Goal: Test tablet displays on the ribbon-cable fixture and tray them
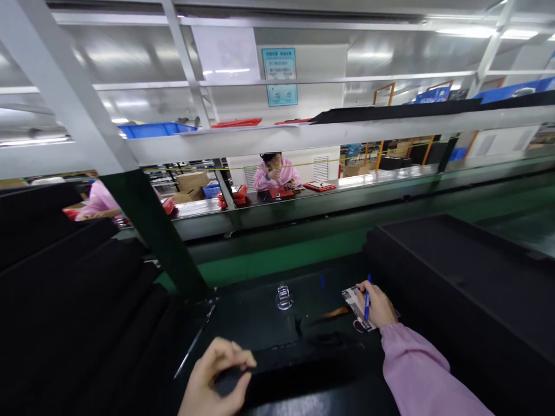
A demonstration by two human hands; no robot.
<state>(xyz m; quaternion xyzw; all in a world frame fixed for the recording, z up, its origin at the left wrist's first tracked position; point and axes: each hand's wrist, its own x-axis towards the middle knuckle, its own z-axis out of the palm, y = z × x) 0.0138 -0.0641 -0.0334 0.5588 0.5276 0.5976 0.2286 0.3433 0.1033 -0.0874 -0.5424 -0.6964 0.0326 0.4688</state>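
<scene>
My right hand (pixel 378 306) is closed around a blue pen (pixel 367 301) and rests on a small printed white-and-black card or sheet (pixel 352 297), which it partly covers. At the lower middle, my left hand (pixel 219 375) is curled, thumb and forefinger bent toward each other over the edge of a black piece of material (pixel 299 378). That piece blends into the dark bench, so its full shape is unclear. Between and beyond my hands lies a small shiny metal clasp-like part (pixel 284 296) on a round base.
Black padded pieces are stacked at the left (pixel 78 312); a large black block (pixel 468 283) stands at the right. A thin metal rod (pixel 194 342) lies beside a green post (pixel 151 231). Across the line, a person in pink (pixel 277 173) sits near red items (pixel 318 186).
</scene>
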